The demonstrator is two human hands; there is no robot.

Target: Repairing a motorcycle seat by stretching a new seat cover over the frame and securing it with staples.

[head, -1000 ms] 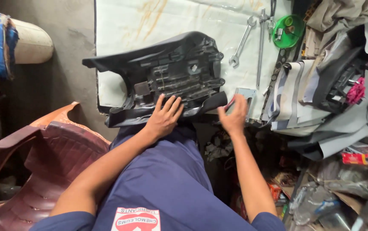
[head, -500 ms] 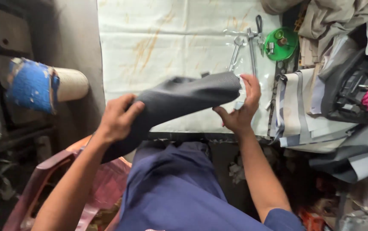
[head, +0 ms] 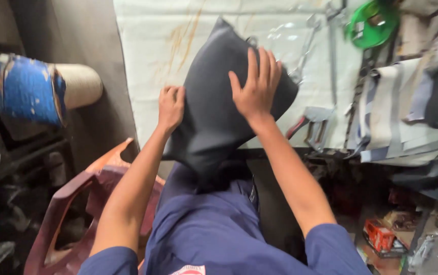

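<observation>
A dark grey padded seat [head: 214, 117] lies smooth side up, partly on the white sheet-covered table [head: 153, 51] and partly over my lap. My left hand [head: 171, 106] grips its left edge with curled fingers. My right hand [head: 256, 86] rests flat on its upper right part, fingers spread. The seat's underside is hidden.
Spanners [head: 308, 40] and a green round object [head: 371, 23] lie at the table's far right. Grey fabric covers [head: 402, 117] pile on the right. A maroon plastic chair [head: 76, 203] stands at my left, a blue-wrapped roll [head: 35, 91] beyond it. Clutter and a red box [head: 380, 235] sit on the floor.
The seat showed its ribbed plastic underside on the table; I lifted it, turned it over, and it now lies smooth side up under both hands.
</observation>
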